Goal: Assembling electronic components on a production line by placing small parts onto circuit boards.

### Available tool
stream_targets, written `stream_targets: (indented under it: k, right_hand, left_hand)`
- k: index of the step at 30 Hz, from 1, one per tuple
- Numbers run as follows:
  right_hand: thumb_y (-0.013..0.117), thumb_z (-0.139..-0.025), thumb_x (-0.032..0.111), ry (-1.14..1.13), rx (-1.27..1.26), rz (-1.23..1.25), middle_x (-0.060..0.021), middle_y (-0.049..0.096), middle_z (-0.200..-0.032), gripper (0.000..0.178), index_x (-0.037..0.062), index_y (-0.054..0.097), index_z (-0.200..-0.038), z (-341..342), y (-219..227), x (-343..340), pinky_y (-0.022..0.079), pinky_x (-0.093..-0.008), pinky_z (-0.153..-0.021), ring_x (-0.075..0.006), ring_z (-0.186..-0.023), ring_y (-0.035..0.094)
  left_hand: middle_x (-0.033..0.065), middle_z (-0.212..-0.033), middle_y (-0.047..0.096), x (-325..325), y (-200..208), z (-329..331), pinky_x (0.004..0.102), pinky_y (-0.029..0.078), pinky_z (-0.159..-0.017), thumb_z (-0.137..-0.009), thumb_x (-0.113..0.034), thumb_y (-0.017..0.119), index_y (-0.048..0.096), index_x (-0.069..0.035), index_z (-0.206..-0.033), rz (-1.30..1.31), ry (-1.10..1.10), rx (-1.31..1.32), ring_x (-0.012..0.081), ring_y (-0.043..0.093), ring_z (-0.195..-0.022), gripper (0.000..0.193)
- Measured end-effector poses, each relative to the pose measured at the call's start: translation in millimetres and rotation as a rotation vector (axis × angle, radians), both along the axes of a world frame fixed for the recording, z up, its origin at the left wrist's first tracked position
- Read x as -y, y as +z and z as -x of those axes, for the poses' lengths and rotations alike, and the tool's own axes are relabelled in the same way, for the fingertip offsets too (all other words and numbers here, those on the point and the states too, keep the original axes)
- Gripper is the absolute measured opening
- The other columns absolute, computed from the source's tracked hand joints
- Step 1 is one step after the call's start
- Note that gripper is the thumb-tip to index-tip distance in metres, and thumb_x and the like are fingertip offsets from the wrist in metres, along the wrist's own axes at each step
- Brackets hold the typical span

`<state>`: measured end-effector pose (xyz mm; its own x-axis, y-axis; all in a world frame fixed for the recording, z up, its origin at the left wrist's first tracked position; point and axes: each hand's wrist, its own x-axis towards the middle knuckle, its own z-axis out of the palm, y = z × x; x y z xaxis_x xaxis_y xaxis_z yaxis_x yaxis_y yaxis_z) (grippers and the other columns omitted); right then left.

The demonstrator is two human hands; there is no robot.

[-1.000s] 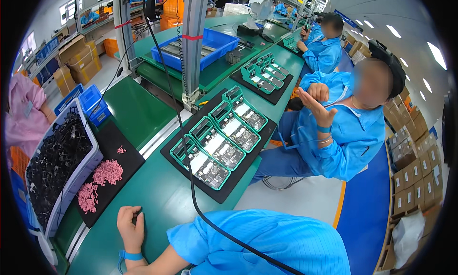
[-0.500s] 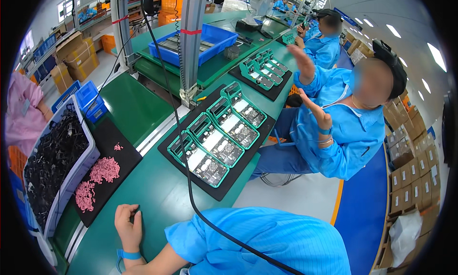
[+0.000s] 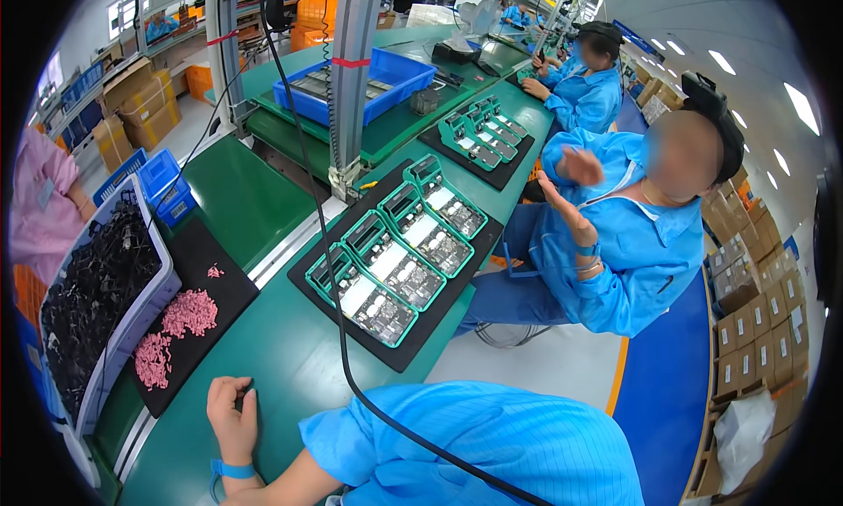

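My left hand (image 3: 232,418) rests on the green worktop (image 3: 290,366) at lower left, fingers loosely bent, thumb apart, nothing held. A blue strap (image 3: 235,471) circles its wrist. My bare right forearm (image 3: 294,481) runs out of a blue sleeve (image 3: 492,436); the right hand lies outside the picture. Beyond my left hand, a black mat (image 3: 395,355) carries several green frames holding circuit boards (image 3: 378,311). To the hand's left, small pink pieces (image 3: 189,315) lie heaped on another dark mat (image 3: 230,282).
A tub of tangled black parts (image 3: 97,295) stands at far left. A black cable (image 3: 347,348) hangs across the view beside a metal post (image 3: 351,93). At right a co-worker in blue (image 3: 606,251) sits with both hands raised. More frames (image 3: 483,136) and a blue tray (image 3: 404,71) lie farther back.
The nearer co-worker's raised hands have come closer together, the upper one moving down. A farther co-worker's arm has lowered toward the bench. My left hand stays in place.
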<state>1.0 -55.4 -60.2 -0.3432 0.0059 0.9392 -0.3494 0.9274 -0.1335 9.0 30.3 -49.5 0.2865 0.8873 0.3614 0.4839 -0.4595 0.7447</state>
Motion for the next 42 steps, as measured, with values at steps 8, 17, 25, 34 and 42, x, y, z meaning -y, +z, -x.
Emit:
stream_targets:
  k: [8,17,25,34,42]
  right_hand:
    - [0.055,-0.087,0.030,0.008,-0.003,0.000,-0.0036,0.052,-0.053,0.034,0.0133,0.050,-0.058,-0.3,-2.8,1.7,0.041,-0.0344,-0.045,-0.0223,-0.047,0.054]
    - [0.062,-0.071,0.043,0.135,0.797,-0.017,-0.0144,0.066,-0.085,0.040,0.0038,0.063,-0.078,3.2,7.0,1.1,0.048,-0.0400,-0.072,-0.0321,-0.085,0.062]
    - [0.068,-0.073,0.034,0.114,0.490,0.173,-0.0119,0.061,-0.091,0.042,-0.0006,0.061,-0.097,-23.1,11.3,2.5,0.046,-0.0361,-0.077,-0.0268,-0.086,0.059]
    - [0.067,-0.076,0.022,0.248,0.328,0.133,-0.0129,0.062,-0.093,0.030,0.0005,0.061,-0.096,-32.2,42.3,-22.8,0.048,-0.0379,-0.078,-0.0280,-0.090,0.061]
    - [0.064,-0.075,0.008,-0.790,0.311,0.664,-0.0148,0.063,-0.083,0.008,0.0039,0.063,-0.081,-124.2,59.5,-179.7,0.050,-0.0412,-0.070,-0.0330,-0.078,0.062]
  left_hand:
    - [0.0114,-0.086,0.054,3.7,-2.0,-2.6,0.0269,0.048,-0.065,-0.074,0.010,0.061,0.061,0.004,-0.089,0.003,-0.017,0.022,0.0204,0.055,-0.075,0.016]
    - [0.0127,-0.081,0.056,-1.4,5.9,8.3,0.0327,0.048,-0.067,-0.070,0.006,0.064,0.063,0.000,-0.088,-0.073,0.028,-0.078,0.0263,0.056,-0.074,0.019]
    - [0.0107,-0.089,0.061,-0.8,-7.8,5.9,0.0390,0.049,-0.075,-0.075,-0.008,0.067,0.066,-0.007,-0.091,-0.056,0.035,-0.091,0.0313,0.059,-0.087,0.016]
    - [0.0120,-0.083,0.063,-10.2,-5.0,22.3,0.0303,0.051,-0.063,-0.080,-0.008,0.067,0.065,-0.001,-0.093,0.124,0.191,0.193,0.0183,0.063,-0.070,0.014]
    - [0.0160,-0.083,0.065,-74.1,23.9,46.0,0.0443,0.050,-0.075,-0.075,-0.013,0.062,0.067,-0.005,-0.080,-0.039,0.389,-0.298,0.0343,0.062,-0.084,0.011]
